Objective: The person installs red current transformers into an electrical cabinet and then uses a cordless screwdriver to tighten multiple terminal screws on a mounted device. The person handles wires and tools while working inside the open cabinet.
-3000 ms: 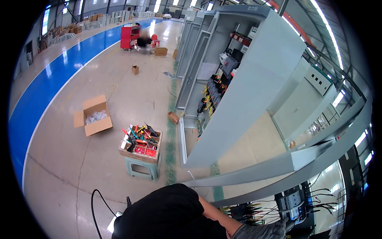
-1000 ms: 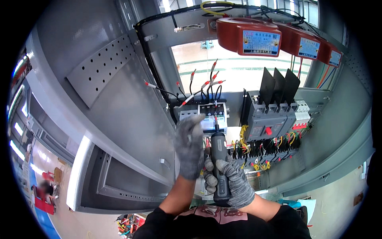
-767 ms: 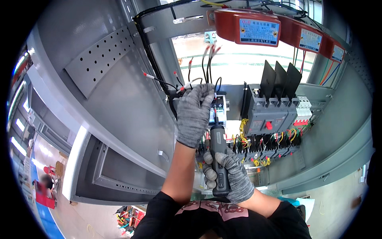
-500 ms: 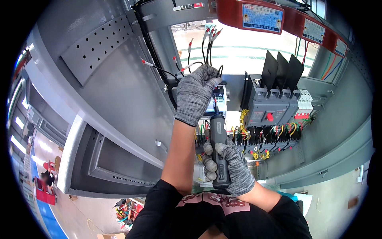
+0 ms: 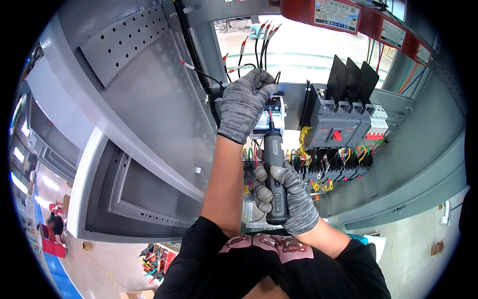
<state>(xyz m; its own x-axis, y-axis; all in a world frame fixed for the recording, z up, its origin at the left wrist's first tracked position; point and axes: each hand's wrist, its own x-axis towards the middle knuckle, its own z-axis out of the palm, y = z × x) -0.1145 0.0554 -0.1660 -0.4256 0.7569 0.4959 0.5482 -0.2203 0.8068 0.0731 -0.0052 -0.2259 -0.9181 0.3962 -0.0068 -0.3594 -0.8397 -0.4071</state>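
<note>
My right hand (image 5: 298, 202), in a grey knit glove, is wrapped round a dark grey electric screwdriver (image 5: 273, 149). Its bit points up, with the tip at the front of a small white and black device (image 5: 278, 122) mounted in the metal cabinet. Above and left of the tip, my gloved left hand (image 5: 241, 110) has its thumb and fingers pinched together on a black wire (image 5: 278, 75), which loops up beside the fingertips. The wire's end is hidden. Behind that hand, several black wires (image 5: 257, 52) with red and white end sleeves stick up loose.
To the right sits a large grey circuit breaker (image 5: 336, 132) with black upright barriers, then a small white breaker (image 5: 378, 121). Red current transformers (image 5: 303, 15) hang above. Yellow wires (image 5: 303, 142) cross below. An open cabinet door (image 5: 89, 184) stands left; a person (image 5: 56, 224) is farther off.
The whole view has shifted slightly, and the cabinet parts appear a little higher. Both hands keep their hold, and the screwdriver tip stays at the device.
</note>
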